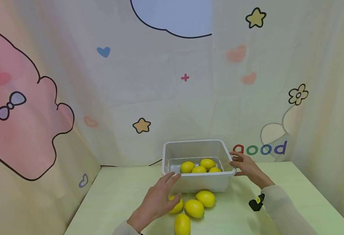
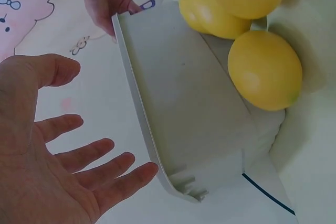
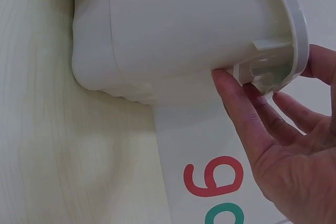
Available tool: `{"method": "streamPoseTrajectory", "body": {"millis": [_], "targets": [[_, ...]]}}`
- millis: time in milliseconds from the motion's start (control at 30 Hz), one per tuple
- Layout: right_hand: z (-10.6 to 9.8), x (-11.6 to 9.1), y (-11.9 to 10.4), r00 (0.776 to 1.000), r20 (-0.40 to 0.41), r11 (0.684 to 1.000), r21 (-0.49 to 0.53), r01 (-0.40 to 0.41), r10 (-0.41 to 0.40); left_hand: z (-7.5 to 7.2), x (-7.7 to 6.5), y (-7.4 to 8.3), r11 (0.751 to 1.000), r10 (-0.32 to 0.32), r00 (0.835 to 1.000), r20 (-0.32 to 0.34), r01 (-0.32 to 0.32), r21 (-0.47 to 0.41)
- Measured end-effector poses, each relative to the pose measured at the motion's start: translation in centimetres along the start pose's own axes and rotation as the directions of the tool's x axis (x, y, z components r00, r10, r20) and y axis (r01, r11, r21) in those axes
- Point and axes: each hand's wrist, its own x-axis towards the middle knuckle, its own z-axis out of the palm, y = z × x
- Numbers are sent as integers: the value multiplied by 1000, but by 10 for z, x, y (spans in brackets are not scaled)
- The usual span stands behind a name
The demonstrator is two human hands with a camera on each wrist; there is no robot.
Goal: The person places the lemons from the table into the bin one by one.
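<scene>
A white plastic bin [image 1: 201,183] stands on the table, with several yellow lemons [image 1: 187,167] inside it. My right hand [image 1: 249,168] grips the bin's right rim; in the right wrist view its fingers [image 3: 239,108] curl under the rim at the corner, the thumb partly hidden behind it. Near the front left corner is my left hand [image 1: 160,197], fingers spread and slightly bent, holding nothing. The left wrist view has its fingertips [image 2: 142,174] close to the bin's rim. Several more lemons [image 1: 194,209] lie in front of the bin, one partly covered by the left hand.
The pale green table [image 1: 116,195] ends at a cloth backdrop [image 1: 160,98] printed with stars, hearts and the word "good", close behind the bin. A dark device [image 1: 256,203] shows at the right sleeve.
</scene>
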Motion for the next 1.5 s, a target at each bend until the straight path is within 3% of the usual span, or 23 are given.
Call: {"method": "streamPoseTrajectory", "body": {"millis": [400, 900, 1167, 1400, 1500], "targets": [[2, 4, 4, 1000, -2, 1000, 3, -11, 11, 13, -15, 9, 998, 58, 995, 80, -60, 25], [1, 3, 5, 1000, 1, 1000, 3, -4, 4, 31, -21, 11, 999, 39, 969, 244, -43, 11], [0, 3, 6, 1000, -6, 1000, 4, -6, 6, 41, -26, 15, 1000, -10, 928, 373, 1, 24], [0, 3, 6, 1000, -1, 1000, 8, -10, 10, 53, -27, 18, 997, -72, 870, 488, 52, 53], [-1, 3, 5, 1000, -2, 1000, 9, -4, 4, 60, -28, 18, 998, -55, 862, 503, 33, 53]]}}
